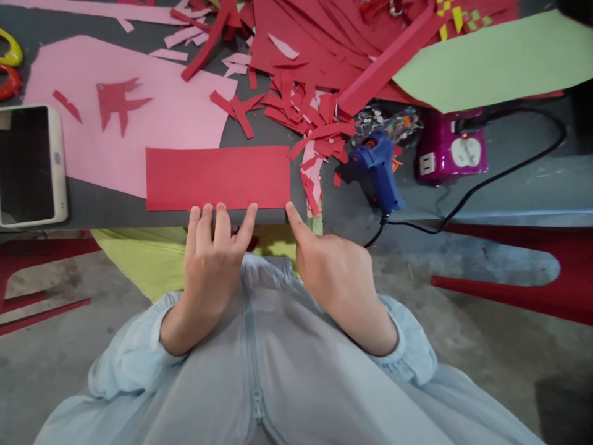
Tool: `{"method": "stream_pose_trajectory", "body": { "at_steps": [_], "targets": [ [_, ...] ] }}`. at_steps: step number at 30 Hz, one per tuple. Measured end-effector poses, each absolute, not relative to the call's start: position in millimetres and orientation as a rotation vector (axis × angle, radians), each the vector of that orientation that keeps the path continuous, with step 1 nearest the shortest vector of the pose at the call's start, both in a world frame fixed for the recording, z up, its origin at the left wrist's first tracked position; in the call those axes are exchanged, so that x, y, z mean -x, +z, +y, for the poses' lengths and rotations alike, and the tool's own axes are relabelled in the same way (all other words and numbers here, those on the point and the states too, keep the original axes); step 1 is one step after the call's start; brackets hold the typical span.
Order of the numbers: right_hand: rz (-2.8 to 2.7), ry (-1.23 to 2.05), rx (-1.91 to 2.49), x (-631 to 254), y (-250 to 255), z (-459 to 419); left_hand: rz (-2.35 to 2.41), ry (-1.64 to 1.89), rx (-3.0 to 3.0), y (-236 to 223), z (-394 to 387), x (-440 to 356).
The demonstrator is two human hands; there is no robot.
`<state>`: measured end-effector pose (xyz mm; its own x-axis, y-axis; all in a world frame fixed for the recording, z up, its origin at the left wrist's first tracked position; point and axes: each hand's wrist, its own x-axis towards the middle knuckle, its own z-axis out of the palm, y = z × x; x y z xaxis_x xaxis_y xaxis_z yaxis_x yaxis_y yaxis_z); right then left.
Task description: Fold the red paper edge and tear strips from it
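Observation:
A red paper rectangle (217, 177) lies flat at the near edge of the dark table (102, 210). My left hand (214, 253) rests its fingertips, held together, on the paper's near edge. Off the paper's near right corner, my right hand (331, 269) touches that corner with its outstretched index finger. Its other fingers are curled under. Neither hand holds anything.
A pink sheet (115, 130) with a red fish cut-out (118, 102) lies behind the rectangle. A phone (28, 164) sits at the left. Red paper scraps (301, 117), a blue glue gun (380, 173), a purple power socket (451, 151) and a green sheet (491, 62) lie to the right.

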<state>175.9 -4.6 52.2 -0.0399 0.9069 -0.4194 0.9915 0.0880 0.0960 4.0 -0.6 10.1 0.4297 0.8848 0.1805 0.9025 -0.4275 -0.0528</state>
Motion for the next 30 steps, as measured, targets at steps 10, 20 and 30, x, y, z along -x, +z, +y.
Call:
{"method": "stream_pose_trajectory", "body": {
  "at_steps": [10, 20, 30],
  "targets": [
    [2.207, -0.300, -2.038, -190, 40, 5, -1.581, -0.222, 2.496, 5, -3, -9],
    [2.329, -0.388, -2.248, -187, 33, 25, -1.684, -0.346, 2.468, -5, -7, -6],
    [2.357, -0.317, -2.245, -186, 33, 25, -1.616, -0.361, 2.444, -1, -5, -7]
  ]
}}
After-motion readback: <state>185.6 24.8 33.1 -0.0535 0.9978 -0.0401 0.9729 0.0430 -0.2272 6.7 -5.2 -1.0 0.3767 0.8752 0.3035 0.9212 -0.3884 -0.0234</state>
